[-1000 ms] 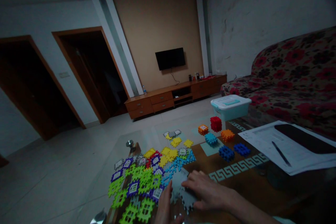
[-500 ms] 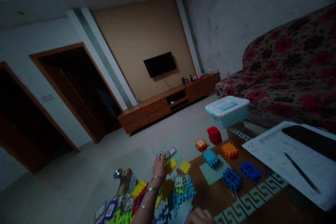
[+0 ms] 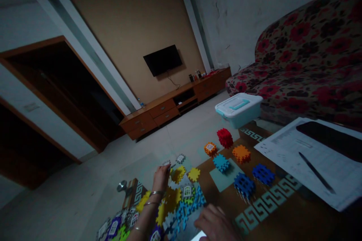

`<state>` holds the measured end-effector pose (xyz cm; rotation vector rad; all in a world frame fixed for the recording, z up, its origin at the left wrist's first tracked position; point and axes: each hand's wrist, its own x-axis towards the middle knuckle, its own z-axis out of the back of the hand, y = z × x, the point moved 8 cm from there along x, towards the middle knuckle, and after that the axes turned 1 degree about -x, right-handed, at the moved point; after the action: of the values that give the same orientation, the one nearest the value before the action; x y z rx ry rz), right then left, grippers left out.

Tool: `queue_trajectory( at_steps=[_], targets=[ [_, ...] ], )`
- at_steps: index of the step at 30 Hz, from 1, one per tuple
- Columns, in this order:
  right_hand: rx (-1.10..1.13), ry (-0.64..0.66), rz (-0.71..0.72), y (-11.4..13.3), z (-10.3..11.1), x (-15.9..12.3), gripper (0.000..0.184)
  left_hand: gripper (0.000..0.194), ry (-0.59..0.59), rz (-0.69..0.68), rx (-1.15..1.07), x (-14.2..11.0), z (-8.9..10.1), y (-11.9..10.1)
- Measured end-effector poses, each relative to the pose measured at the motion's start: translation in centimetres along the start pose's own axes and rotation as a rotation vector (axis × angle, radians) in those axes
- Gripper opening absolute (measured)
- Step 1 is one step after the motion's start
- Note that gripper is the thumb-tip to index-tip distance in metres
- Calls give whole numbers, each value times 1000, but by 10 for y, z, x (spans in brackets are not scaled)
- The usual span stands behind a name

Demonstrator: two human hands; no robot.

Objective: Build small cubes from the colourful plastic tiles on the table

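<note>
My left hand [image 3: 161, 177], with bangles on the wrist, reaches to the far side of the block pile. Its fingers are bent together beside a grey window tile [image 3: 167, 162]; what lies between the fingertips is hidden. Yellow interlocking tiles [image 3: 178, 174] lie just right of it. My right hand [image 3: 215, 224] is low at the near table edge, its fingers loosely curved and apart, with a bright white patch [image 3: 198, 236] under it that I cannot identify. Blue tiles [image 3: 185, 211] and a green tile with a white window [image 3: 187, 191] lie between the hands.
Stacked blocks stand to the right: red [image 3: 225, 138], orange [image 3: 241, 153], light blue [image 3: 221, 163] and dark blue [image 3: 244, 185]. Papers [image 3: 285, 150] with a pen [image 3: 316, 172] lie farther right. A lidded storage box [image 3: 240, 109] is at the far table end.
My left hand has shifted slightly left at the grey tiles. My right hand has come further into view at the bottom. The camera view has also turned somewhat.
</note>
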<state>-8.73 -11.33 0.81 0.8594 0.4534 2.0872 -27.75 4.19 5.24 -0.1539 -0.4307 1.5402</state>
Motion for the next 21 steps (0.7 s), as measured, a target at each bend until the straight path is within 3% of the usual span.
queue_trajectory(
  at_steps=[3,5,8,10,14,21],
  targets=[
    [290,97,-195,0,8,-4,56,33,29,-104,-45,-60,12,-16],
    [514,131,-309,3,9,-8,77,38,51,-252,-104,-109,18,-33],
    [728,159,-266,25,9,-8,89,47,91,-441,-39,-174,20,-53],
    [768,158,-205,39,13,-9,81,51,125,-460,73,-202,15,-57],
    [673,187,-132,51,16,-16,56,64,164,-330,165,-227,2,-47],
    [367,256,140,53,-4,-35,84,71,65,-108,47,-248,2,-1]
  ],
)
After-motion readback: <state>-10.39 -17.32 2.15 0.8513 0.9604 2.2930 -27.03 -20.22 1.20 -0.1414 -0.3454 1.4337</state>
